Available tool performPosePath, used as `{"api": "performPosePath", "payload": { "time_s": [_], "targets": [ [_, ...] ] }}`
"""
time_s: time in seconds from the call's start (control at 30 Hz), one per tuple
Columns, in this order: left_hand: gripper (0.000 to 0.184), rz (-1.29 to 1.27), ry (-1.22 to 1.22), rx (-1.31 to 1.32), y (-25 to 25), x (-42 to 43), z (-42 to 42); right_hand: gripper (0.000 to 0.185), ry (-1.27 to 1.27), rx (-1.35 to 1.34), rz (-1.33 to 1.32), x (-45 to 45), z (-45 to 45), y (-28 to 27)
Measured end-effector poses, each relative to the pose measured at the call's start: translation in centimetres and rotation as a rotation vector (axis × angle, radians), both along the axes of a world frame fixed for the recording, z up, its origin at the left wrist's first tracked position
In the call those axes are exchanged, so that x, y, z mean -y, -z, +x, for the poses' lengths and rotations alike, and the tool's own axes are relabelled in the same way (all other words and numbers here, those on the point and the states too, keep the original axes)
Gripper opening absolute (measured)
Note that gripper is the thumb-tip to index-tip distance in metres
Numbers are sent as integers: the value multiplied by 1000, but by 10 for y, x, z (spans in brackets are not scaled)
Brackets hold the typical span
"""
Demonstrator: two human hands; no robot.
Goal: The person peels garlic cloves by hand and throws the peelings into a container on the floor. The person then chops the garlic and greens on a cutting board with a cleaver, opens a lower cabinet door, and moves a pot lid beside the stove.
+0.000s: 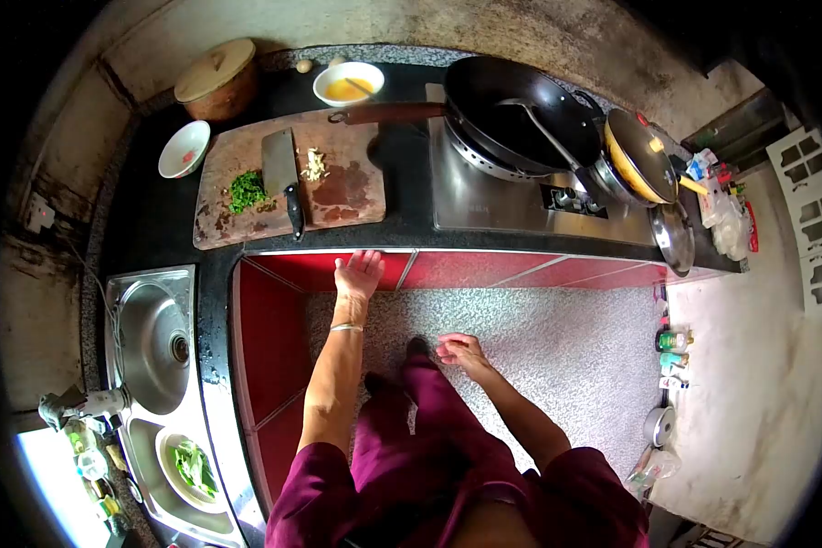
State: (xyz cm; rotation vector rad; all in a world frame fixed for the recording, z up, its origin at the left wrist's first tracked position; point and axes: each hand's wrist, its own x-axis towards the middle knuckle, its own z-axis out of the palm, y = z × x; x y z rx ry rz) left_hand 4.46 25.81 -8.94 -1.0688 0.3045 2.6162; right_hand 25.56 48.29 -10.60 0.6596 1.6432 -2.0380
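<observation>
My left hand point(360, 275) is empty, palm up with its fingers stretched out, just in front of the counter edge. Beyond it lies a wooden cutting board point(352, 196). On that board rest a cleaver point(280, 164) with a black handle, a pile of chopped greens point(247, 191) and a small heap of chopped garlic-like white bits point(315, 165). My right hand point(461, 351) hangs lower, over the floor, with nothing in it and its fingers loosely bent and apart. Neither hand touches anything.
A wok point(511, 137) with a ladle point(553, 142) inside sits on the gas stove point(484, 205). Behind the board stand a bowl of beaten egg point(347, 87) and a lidded pot point(217, 82). At left, a double sink point(155, 347) holds leafy greens point(194, 468) in a basin.
</observation>
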Motion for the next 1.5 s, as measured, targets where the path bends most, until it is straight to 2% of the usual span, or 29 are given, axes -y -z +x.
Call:
{"api": "performPosePath", "payload": {
  "time_s": [0.17,0.23,0.3,0.4,0.5,0.53,0.57,0.77,0.83,0.9,0.97,1.0,1.1,1.17,1.2,1.23,1.3,1.43,1.5],
  "targets": [
    [64,-1,-27,-45,-3,-4,1,20,-16,-3,-33,-6,8,3],
    [61,-17,-68,-16,-6,-10,0,22,-162,-26,-77,-6,2,3],
    [57,-33,-93,-12,-8,-18,1,22,-260,58,-16,-4,-5,1],
    [50,-103,-175,48,-1,-27,2,21,-447,-7,80,-15,-13,-8],
    [45,-151,-195,-32,11,-24,29,21,-504,-22,102,-45,-17,-2],
    [43,-215,-187,11,5,-25,37,20,-500,-8,142,-55,-19,0],
    [40,-234,-117,-91,33,-9,50,20,-495,-9,158,-67,-19,11],
    [22,-470,-95,-54,27,10,118,20,-552,-12,207,-95,-39,15],
    [18,-656,-28,-310,17,16,141,20,-608,-34,231,-87,-53,4],
    [18,-790,-16,-112,12,27,157,20,-663,-77,257,-71,-68,-3],
    [20,-1030,122,-46,0,43,176,20,-727,-270,301,-52,-86,4],
    [20,-1029,103,-39,2,52,185,21,-751,-352,320,-40,-98,11],
    [20,-1282,74,-16,8,79,207,27,-694,-752,589,8,-134,12],
    [21,-1435,150,-30,11,104,220,36,-592,-816,555,47,-157,3],
    [18,-1546,172,-72,0,111,225,44,-639,-877,556,61,-175,13],
    [18,-1588,200,-61,-5,121,228,46,-618,-1063,693,79,-187,8],
    [20,-1868,270,-52,-15,131,233,49,-601,-1214,878,111,-209,1],
    [19,-1784,231,-56,-23,143,239,49,-676,-1156,1033,147,-253,22],
    [18,-1590,200,-83,-8,153,242,44,-664,-1151,1062,153,-270,36]
  ]
}}
